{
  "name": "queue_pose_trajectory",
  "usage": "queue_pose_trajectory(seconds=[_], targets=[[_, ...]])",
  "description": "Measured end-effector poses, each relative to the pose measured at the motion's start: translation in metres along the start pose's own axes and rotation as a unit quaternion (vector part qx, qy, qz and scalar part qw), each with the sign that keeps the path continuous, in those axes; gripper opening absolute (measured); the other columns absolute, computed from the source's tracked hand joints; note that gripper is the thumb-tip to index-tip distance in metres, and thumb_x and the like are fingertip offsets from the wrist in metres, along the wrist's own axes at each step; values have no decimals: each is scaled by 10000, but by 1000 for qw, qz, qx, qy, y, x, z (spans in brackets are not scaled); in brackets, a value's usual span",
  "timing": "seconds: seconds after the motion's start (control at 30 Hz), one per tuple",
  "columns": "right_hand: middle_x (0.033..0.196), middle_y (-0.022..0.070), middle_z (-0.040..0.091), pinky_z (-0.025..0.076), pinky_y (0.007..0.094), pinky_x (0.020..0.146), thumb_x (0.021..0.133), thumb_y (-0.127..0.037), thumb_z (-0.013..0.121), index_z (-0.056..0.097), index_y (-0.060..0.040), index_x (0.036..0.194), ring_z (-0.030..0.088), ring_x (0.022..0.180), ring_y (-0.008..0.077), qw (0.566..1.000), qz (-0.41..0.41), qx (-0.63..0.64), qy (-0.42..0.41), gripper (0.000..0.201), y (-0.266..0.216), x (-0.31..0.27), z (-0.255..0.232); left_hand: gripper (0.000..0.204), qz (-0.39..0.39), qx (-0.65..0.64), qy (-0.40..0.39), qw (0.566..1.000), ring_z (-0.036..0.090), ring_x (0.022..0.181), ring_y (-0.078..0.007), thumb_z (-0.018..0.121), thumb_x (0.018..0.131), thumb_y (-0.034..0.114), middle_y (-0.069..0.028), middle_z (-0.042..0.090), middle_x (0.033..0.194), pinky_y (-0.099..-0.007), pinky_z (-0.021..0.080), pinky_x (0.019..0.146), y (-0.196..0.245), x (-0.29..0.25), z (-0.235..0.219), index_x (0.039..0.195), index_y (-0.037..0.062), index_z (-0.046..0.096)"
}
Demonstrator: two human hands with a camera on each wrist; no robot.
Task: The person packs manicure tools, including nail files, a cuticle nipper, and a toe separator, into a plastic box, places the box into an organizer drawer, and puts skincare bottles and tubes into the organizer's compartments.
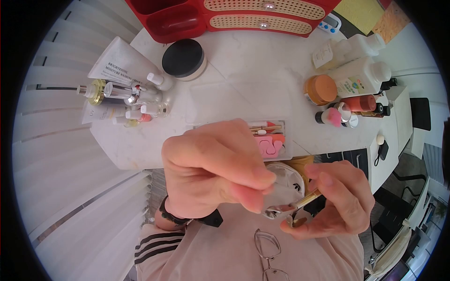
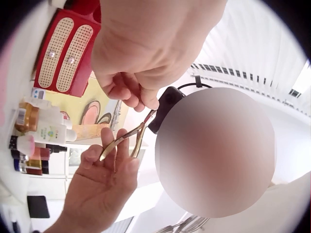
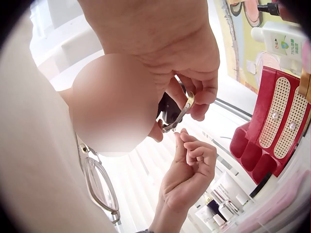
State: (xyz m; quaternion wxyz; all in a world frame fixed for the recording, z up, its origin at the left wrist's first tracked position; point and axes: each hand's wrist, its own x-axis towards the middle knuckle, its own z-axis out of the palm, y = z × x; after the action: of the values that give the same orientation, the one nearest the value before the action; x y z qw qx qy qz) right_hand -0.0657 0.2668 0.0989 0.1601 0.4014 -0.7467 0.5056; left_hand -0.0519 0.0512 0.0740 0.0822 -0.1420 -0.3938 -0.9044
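My right hand [image 1: 340, 199] grips an eyelash curler [image 1: 307, 199] by its gold handles, thumb on one and fingers round the other. In the left wrist view its handles stand spread below the pivot. My left hand [image 1: 218, 164], fingers curled, pinches with thumb and forefinger at the silver head of the curler [image 2: 145, 121]. A red bit shows near that head. The right wrist view has the left hand [image 3: 187, 177] below the right hand [image 3: 194, 92], their fingertips close together. Behind the hands lies a clear plastic case [image 1: 287, 151] with pink pieces and gold tools.
A red organiser with drawers [image 1: 265, 14] stands at the back. Tubes and bottles [image 1: 122, 63] crowd the left side; an orange jar [image 1: 320, 89] and white bottles [image 1: 358, 77] stand right. A black-lidded jar [image 1: 184, 58] sits behind the case. Glasses [image 1: 268, 246] hang on the shirt.
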Motion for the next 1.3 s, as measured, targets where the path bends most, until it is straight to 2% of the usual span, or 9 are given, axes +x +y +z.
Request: queue_pose_trajectory(seconds=[0.07, 0.1, 0.17, 0.27, 0.6, 0.67, 0.8, 0.87, 1.3], targets=[[970, 234, 708, 541, 284, 558, 535, -163, 922, 701, 88, 1120, 695, 751, 254, 1000, -12, 8, -10, 674, 2, -1, -1, 233, 68, 73, -61, 993, 665, 681, -173, 841, 794, 88, -97, 718, 831, -292, 476, 620, -1, 3, -7, 974, -30, 749], [970, 234, 708, 541, 284, 558, 535, -163, 922, 701, 88, 1120, 695, 751, 254, 1000, -12, 8, -10, 674, 2, -1, -1, 233, 68, 72, -61, 993, 665, 681, -173, 841, 794, 88, -97, 718, 831, -292, 476, 620, 1, 5, -10, 974, -30, 749], [971, 236, 708, 520, 279, 538, 545, -168, 926, 700, 90, 1122, 689, 747, 255, 1000, -9, 21, -16, 672, 3, -1, -3, 185, 75, 179, -151, 969, 537, 794, -140, 791, 899, 218, -19, 642, 922, -254, 391, 571, 6, 9, -15, 998, 123, 666], [968, 240, 708, 499, 270, 521, 556, -176, 929, 701, 92, 1114, 683, 735, 252, 999, -9, 32, -6, 659, 5, -3, -1, 220, 84, 194, -179, 961, 542, 789, -143, 820, 868, 202, -24, 653, 933, -254, 401, 580, 9, 11, -20, 1011, 118, 675], [946, 248, 704, 487, 272, 510, 591, -173, 924, 696, 105, 1103, 679, 723, 257, 998, -21, 52, -13, 626, 9, -2, -2, 173, 103, 216, -179, 954, 534, 824, -153, 815, 864, 166, -45, 648, 1016, -249, 405, 593, 14, 8, -18, 987, 139, 696], [950, 253, 702, 481, 274, 507, 618, -190, 919, 696, 106, 1108, 678, 723, 258, 997, -37, 69, -16, 614, 12, -3, -2, 160, 110, 229, -245, 936, 534, 838, -159, 808, 869, 154, -47, 638, 1035, -249, 405, 599, 18, 13, -23, 974, 149, 687], [955, 253, 702, 473, 271, 505, 638, -209, 912, 697, 106, 1111, 677, 716, 258, 996, -36, 78, -24, 608, 12, -2, -6, 155, 117, 236, -240, 934, 535, 852, -156, 807, 869, 152, -42, 628, 1026, -252, 414, 606, 16, 11, -18, 945, 146, 672], [957, 252, 701, 463, 269, 496, 648, -223, 908, 699, 103, 1113, 674, 703, 252, 995, -33, 86, -37, 605, 13, 0, -8, 160, 135, 273, -191, 933, 535, 842, -153, 804, 871, 163, -23, 618, 994, -251, 421, 611, 15, 6, -11, 898, 151, 647], [949, 246, 702, 464, 270, 474, 626, -227, 895, 711, 88, 1100, 652, 642, 229, 994, -50, 86, -47, 598, 18, 6, -12, 186, 151, 298, -178, 926, 540, 799, -155, 812, 867, 228, -8, 617, 946, -261, 415, 620, 11, 5, -7, 867, 159, 639]])
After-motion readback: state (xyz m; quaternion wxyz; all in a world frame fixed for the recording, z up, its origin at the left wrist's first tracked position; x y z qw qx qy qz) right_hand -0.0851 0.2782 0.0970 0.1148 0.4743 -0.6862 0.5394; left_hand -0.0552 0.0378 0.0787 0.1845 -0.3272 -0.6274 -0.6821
